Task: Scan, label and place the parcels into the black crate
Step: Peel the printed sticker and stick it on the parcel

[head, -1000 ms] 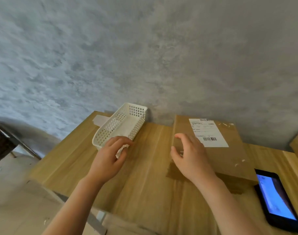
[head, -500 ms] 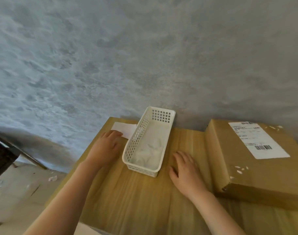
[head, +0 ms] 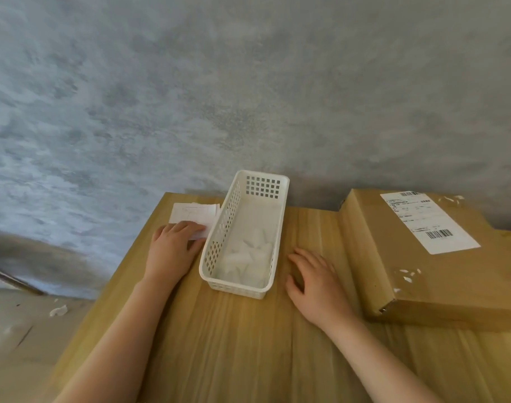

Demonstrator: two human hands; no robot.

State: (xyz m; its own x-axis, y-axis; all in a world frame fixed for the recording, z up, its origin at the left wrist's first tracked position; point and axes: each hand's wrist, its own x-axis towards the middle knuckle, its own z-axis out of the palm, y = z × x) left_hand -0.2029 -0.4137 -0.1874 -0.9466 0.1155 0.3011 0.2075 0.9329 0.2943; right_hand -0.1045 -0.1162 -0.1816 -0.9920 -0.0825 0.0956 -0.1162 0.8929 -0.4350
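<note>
Two bare hands flat on a light wooden table (head: 242,344), grey mottled wall behind. Far left, off the table edge: pale floor with a scrap of white debris (head: 58,310), blurred.

Near the table's left back corner, a small stack of white paper slips (head: 193,212), lying flat just beside the basket's left wall. Left hand (head: 172,251) resting on the near end of those slips, fingers extended and laid over the paper, thumb by the basket's side; pressing rather than pinching, nothing grasped as far as visible.

Centre: white perforated plastic basket (head: 219,228), long axis running from near edge toward the wall, leaning slightly right at the far end. Crumpled white paper scraps (head: 248,254) inside, heaped toward the near end.

Right of the basket, right hand (head: 315,279) palm down on bare wood, fingers spread and relaxed, holding nothing, between basket and parcel, touching neither.

Far right: brown cardboard parcel (head: 440,280), flat on the table, broad face up, back end close to the wall. Long axis from near right toward far left, roughly parallel to the basket. White shipping label (head: 428,222) on its top face, toward the far end, barcode at the label's near right corner. Small white flecks on the cardboard near the front edge and back corner.
</note>
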